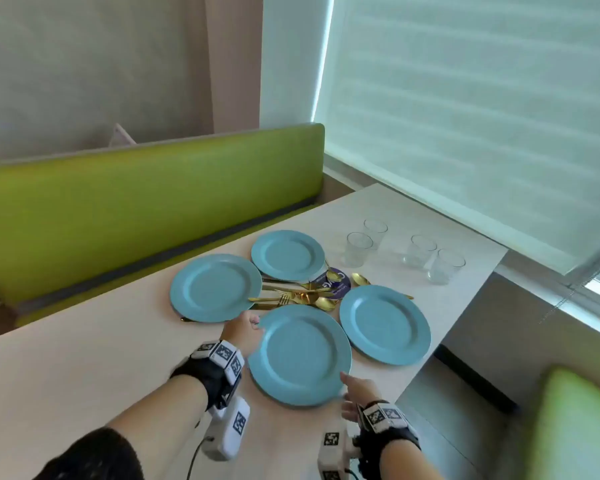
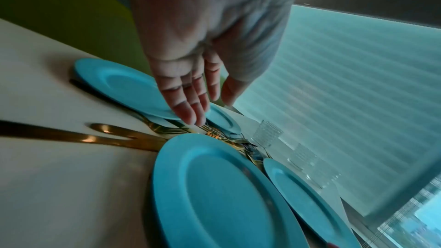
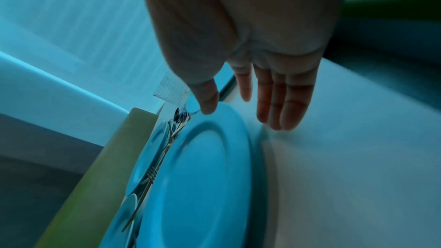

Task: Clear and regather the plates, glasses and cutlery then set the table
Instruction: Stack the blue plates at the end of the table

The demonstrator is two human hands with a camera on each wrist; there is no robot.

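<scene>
Head view: four blue plates on the white tabletop [image 1: 84,368], ringed around a pile of gold cutlery [image 1: 291,296] that lies on a purple coaster [image 1: 336,282]. Four clear glasses [image 1: 359,249] stand behind, toward the window. The near plate [image 1: 300,355] sits between both hands: left hand [image 1: 243,330] at its far-left rim, right hand [image 1: 359,393] at its near-right rim. Left-rear plate [image 1: 215,287], rear plate [image 1: 287,255] and right plate [image 1: 385,323] are untouched. Green bench [image 1: 136,202] beyond.

Left wrist view: left hand fingers [image 2: 190,105] straight and close together, thumb spread, nothing clamped; tips hang over the fork tines, above the gap between plates. A gold knife [image 2: 78,137] and a gold spoon [image 2: 114,131] run under the near plate's rim, so that rim is likely propped on them.

Right wrist view: blurred. Right hand thumb [image 3: 207,99] touches the near plate's rim; the other fingers [image 3: 279,105] are straight, apart from the thumb, over bare tabletop beside the rim. Not clamped yet.

Judgement: the step is picking up the near plate to start stacking. To do it well:
- Slide fingers under the rim on opposite sides, thumbs on top.
- Lift level and straight up, so the cutlery under the edge isn't dragged or flicked.
- Keep the left fingertips off the fork tines.
- Stack onto a neighbouring plate, well clear of the glasses.
</scene>
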